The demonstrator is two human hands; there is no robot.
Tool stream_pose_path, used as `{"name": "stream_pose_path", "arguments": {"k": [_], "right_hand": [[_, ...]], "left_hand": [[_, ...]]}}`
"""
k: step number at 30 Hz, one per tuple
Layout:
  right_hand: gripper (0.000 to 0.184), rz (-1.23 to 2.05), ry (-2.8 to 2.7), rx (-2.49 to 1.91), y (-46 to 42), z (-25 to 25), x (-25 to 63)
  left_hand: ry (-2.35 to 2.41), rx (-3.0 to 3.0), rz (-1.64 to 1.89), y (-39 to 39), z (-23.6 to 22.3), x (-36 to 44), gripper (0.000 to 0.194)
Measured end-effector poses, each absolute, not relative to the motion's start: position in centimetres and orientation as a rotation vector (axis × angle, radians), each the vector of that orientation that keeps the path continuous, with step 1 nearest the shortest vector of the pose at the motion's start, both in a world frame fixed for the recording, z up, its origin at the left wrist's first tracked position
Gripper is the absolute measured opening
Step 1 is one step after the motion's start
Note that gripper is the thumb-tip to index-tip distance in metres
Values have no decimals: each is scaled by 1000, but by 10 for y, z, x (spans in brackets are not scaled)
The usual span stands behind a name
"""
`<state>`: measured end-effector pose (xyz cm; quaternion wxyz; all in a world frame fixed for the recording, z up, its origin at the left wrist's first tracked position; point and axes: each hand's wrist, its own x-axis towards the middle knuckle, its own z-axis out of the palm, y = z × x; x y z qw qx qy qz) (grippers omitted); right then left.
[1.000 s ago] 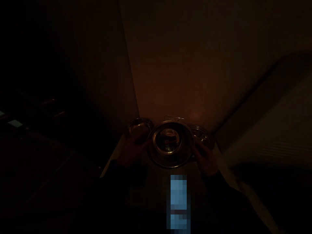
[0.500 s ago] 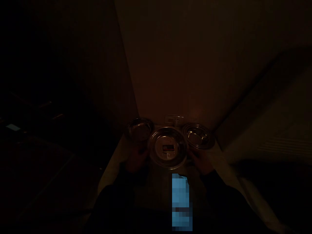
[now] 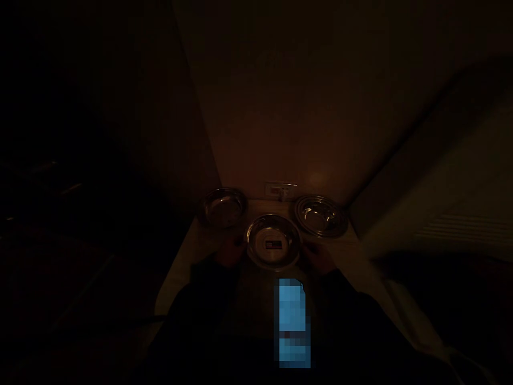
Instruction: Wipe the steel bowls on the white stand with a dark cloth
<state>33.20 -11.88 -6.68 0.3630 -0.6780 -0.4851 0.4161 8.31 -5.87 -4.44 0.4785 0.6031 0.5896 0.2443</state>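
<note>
A round, shallow steel dish [image 3: 272, 262] with a dark label in its middle is between my two hands. My left hand [image 3: 231, 252] grips its left rim, and my right hand [image 3: 319, 258] has hold of the right rim. Deep shadow hides most of my fingers. Behind to the left lies another steel dish [image 3: 223, 209]. At the back right sits a steel dish with several rims [image 3: 320, 216], which looks like a stack. Whether the held dish touches the table is too dark to tell.
All three stand at a pale wooden table [image 3: 180, 272] in a dim room. Behind it is a wall with a socket plate [image 3: 280, 190] and a plug. A blurred blue lit patch [image 3: 292, 321] is nearest me. A pale ridged surface [image 3: 452, 227] is at right.
The held dish looks smaller and farther from me, lowered towards the table with both hands still at its rim. My view has shifted slightly. The other dishes stay put.
</note>
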Motion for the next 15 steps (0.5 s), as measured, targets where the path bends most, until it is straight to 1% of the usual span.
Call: {"name": "stream_pose_path", "arguments": {"k": [4,9,11,13,15], "right_hand": [[33,1023,-1261,-1726,-118,-69,331],[36,1217,-1112,-1657,-127,-68,331],[34,1239,-1084,-1656,-133,-62,338],[32,1177,-1047,-1695,-138,-53,352],[32,1034,-997,-1752,-141,-44,374]], "left_hand": [[1425,1516,642,-55,-44,85,36],[1467,1531,617,-53,-41,87,39],[1472,1563,631,-54,-40,87,38],[1521,1625,603,-56,-35,85,38],[1647,1695,514,-58,-27,84,38]]}}
